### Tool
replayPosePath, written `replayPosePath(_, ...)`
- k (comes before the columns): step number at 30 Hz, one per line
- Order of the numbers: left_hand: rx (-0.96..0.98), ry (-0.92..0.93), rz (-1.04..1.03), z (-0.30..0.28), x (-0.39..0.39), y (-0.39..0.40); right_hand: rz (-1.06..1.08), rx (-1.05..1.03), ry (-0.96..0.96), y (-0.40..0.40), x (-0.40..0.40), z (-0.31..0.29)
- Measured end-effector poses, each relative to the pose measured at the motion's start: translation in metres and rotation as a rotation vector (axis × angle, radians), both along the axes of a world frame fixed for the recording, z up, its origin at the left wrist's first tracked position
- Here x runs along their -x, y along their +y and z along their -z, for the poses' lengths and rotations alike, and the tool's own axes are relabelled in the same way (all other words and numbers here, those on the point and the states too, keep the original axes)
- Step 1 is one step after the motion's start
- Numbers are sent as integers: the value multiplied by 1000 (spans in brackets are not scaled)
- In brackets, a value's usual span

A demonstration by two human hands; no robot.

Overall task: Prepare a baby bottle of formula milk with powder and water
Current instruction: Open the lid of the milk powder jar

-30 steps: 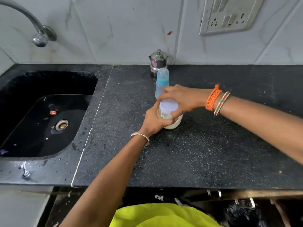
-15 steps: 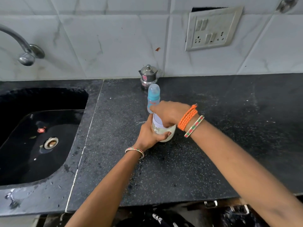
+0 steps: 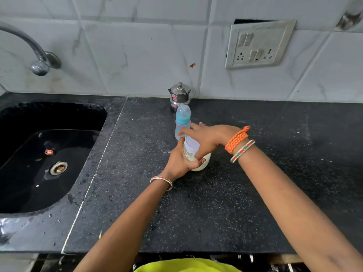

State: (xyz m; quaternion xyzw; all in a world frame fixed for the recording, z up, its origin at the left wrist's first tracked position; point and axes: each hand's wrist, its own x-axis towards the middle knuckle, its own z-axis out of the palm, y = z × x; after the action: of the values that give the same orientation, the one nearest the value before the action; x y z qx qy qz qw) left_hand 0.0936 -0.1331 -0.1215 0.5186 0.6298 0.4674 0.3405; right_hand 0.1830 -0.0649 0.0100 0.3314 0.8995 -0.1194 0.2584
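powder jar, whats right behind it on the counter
The baby bottle stands just behind the powder jar, and a steel pot behind that. The right hand covers the bottle's base.

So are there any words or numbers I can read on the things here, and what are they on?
None can be read.
Small steel pot: a red sticker with pale marks, too blurred to read.
Baby bottle: blue print on its side, too blurred to tell if it is words.
Jar held in both hands: no label in view.
Wall socket plate: only switches and holes, no writing visible.
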Motion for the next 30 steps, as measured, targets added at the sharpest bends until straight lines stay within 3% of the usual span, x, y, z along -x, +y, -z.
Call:
replayPosePath(5,-38,-35,-16,8,-8,11,186,-206,54,6,-5,16)
replayPosePath(12,-32,-13,-37,8,-17,39,-9,-119,44,35,-10,4)
replayPosePath(18,0,34,-16,5,-19,71,9,-105,244,63,-26,-8)
replayPosePath(25,26,329,23,2,-18,80,58,-496,401,61,-40,18)
replayPosePath(30,-19,151,-44,7,-5,50,43,-691,465,29,-56,36)
